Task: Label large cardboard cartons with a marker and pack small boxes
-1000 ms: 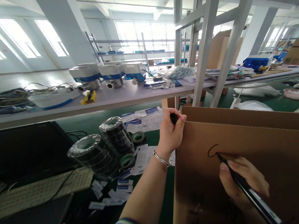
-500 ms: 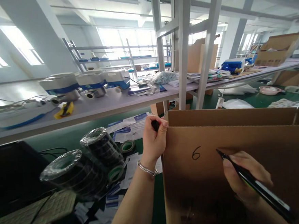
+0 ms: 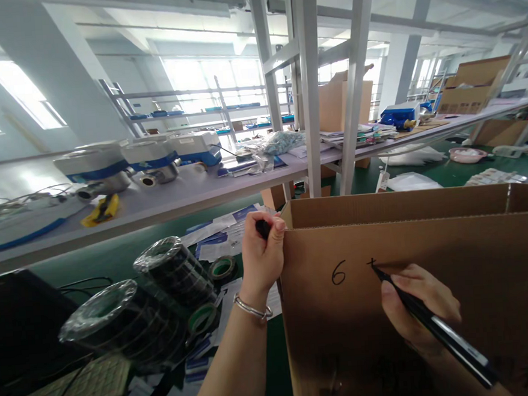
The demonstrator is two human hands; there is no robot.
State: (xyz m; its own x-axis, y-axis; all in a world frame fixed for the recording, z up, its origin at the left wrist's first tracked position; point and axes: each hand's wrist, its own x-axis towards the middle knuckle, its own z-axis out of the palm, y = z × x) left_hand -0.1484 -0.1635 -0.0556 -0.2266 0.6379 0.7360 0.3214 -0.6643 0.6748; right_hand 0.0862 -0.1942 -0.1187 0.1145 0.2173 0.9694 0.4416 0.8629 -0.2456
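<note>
An open-topped cardboard box (image 3: 468, 274) stands at the right, its side facing me. A handwritten 6 (image 3: 338, 273) and a small cross-like mark (image 3: 371, 262) are on that side. My right hand (image 3: 420, 301) grips a black marker (image 3: 440, 327), its tip touching the cardboard at the small mark. My left hand (image 3: 264, 249) is closed around a small black cap (image 3: 263, 228), with the thumb against the box's upper left corner. A silver bracelet (image 3: 252, 307) circles the left wrist.
Wrapped black tape rolls (image 3: 119, 323), a keyboard (image 3: 64, 387) and a dark monitor (image 3: 25, 341) lie at the left. Papers (image 3: 221, 231) are beside the box. Behind, a shelf (image 3: 164, 199) with metal posts bears white-and-blue devices (image 3: 150, 157).
A small cross-like mark has appeared to the right of the 6, under the marker tip. The view has shifted slightly, and both hands keep their grips.
</note>
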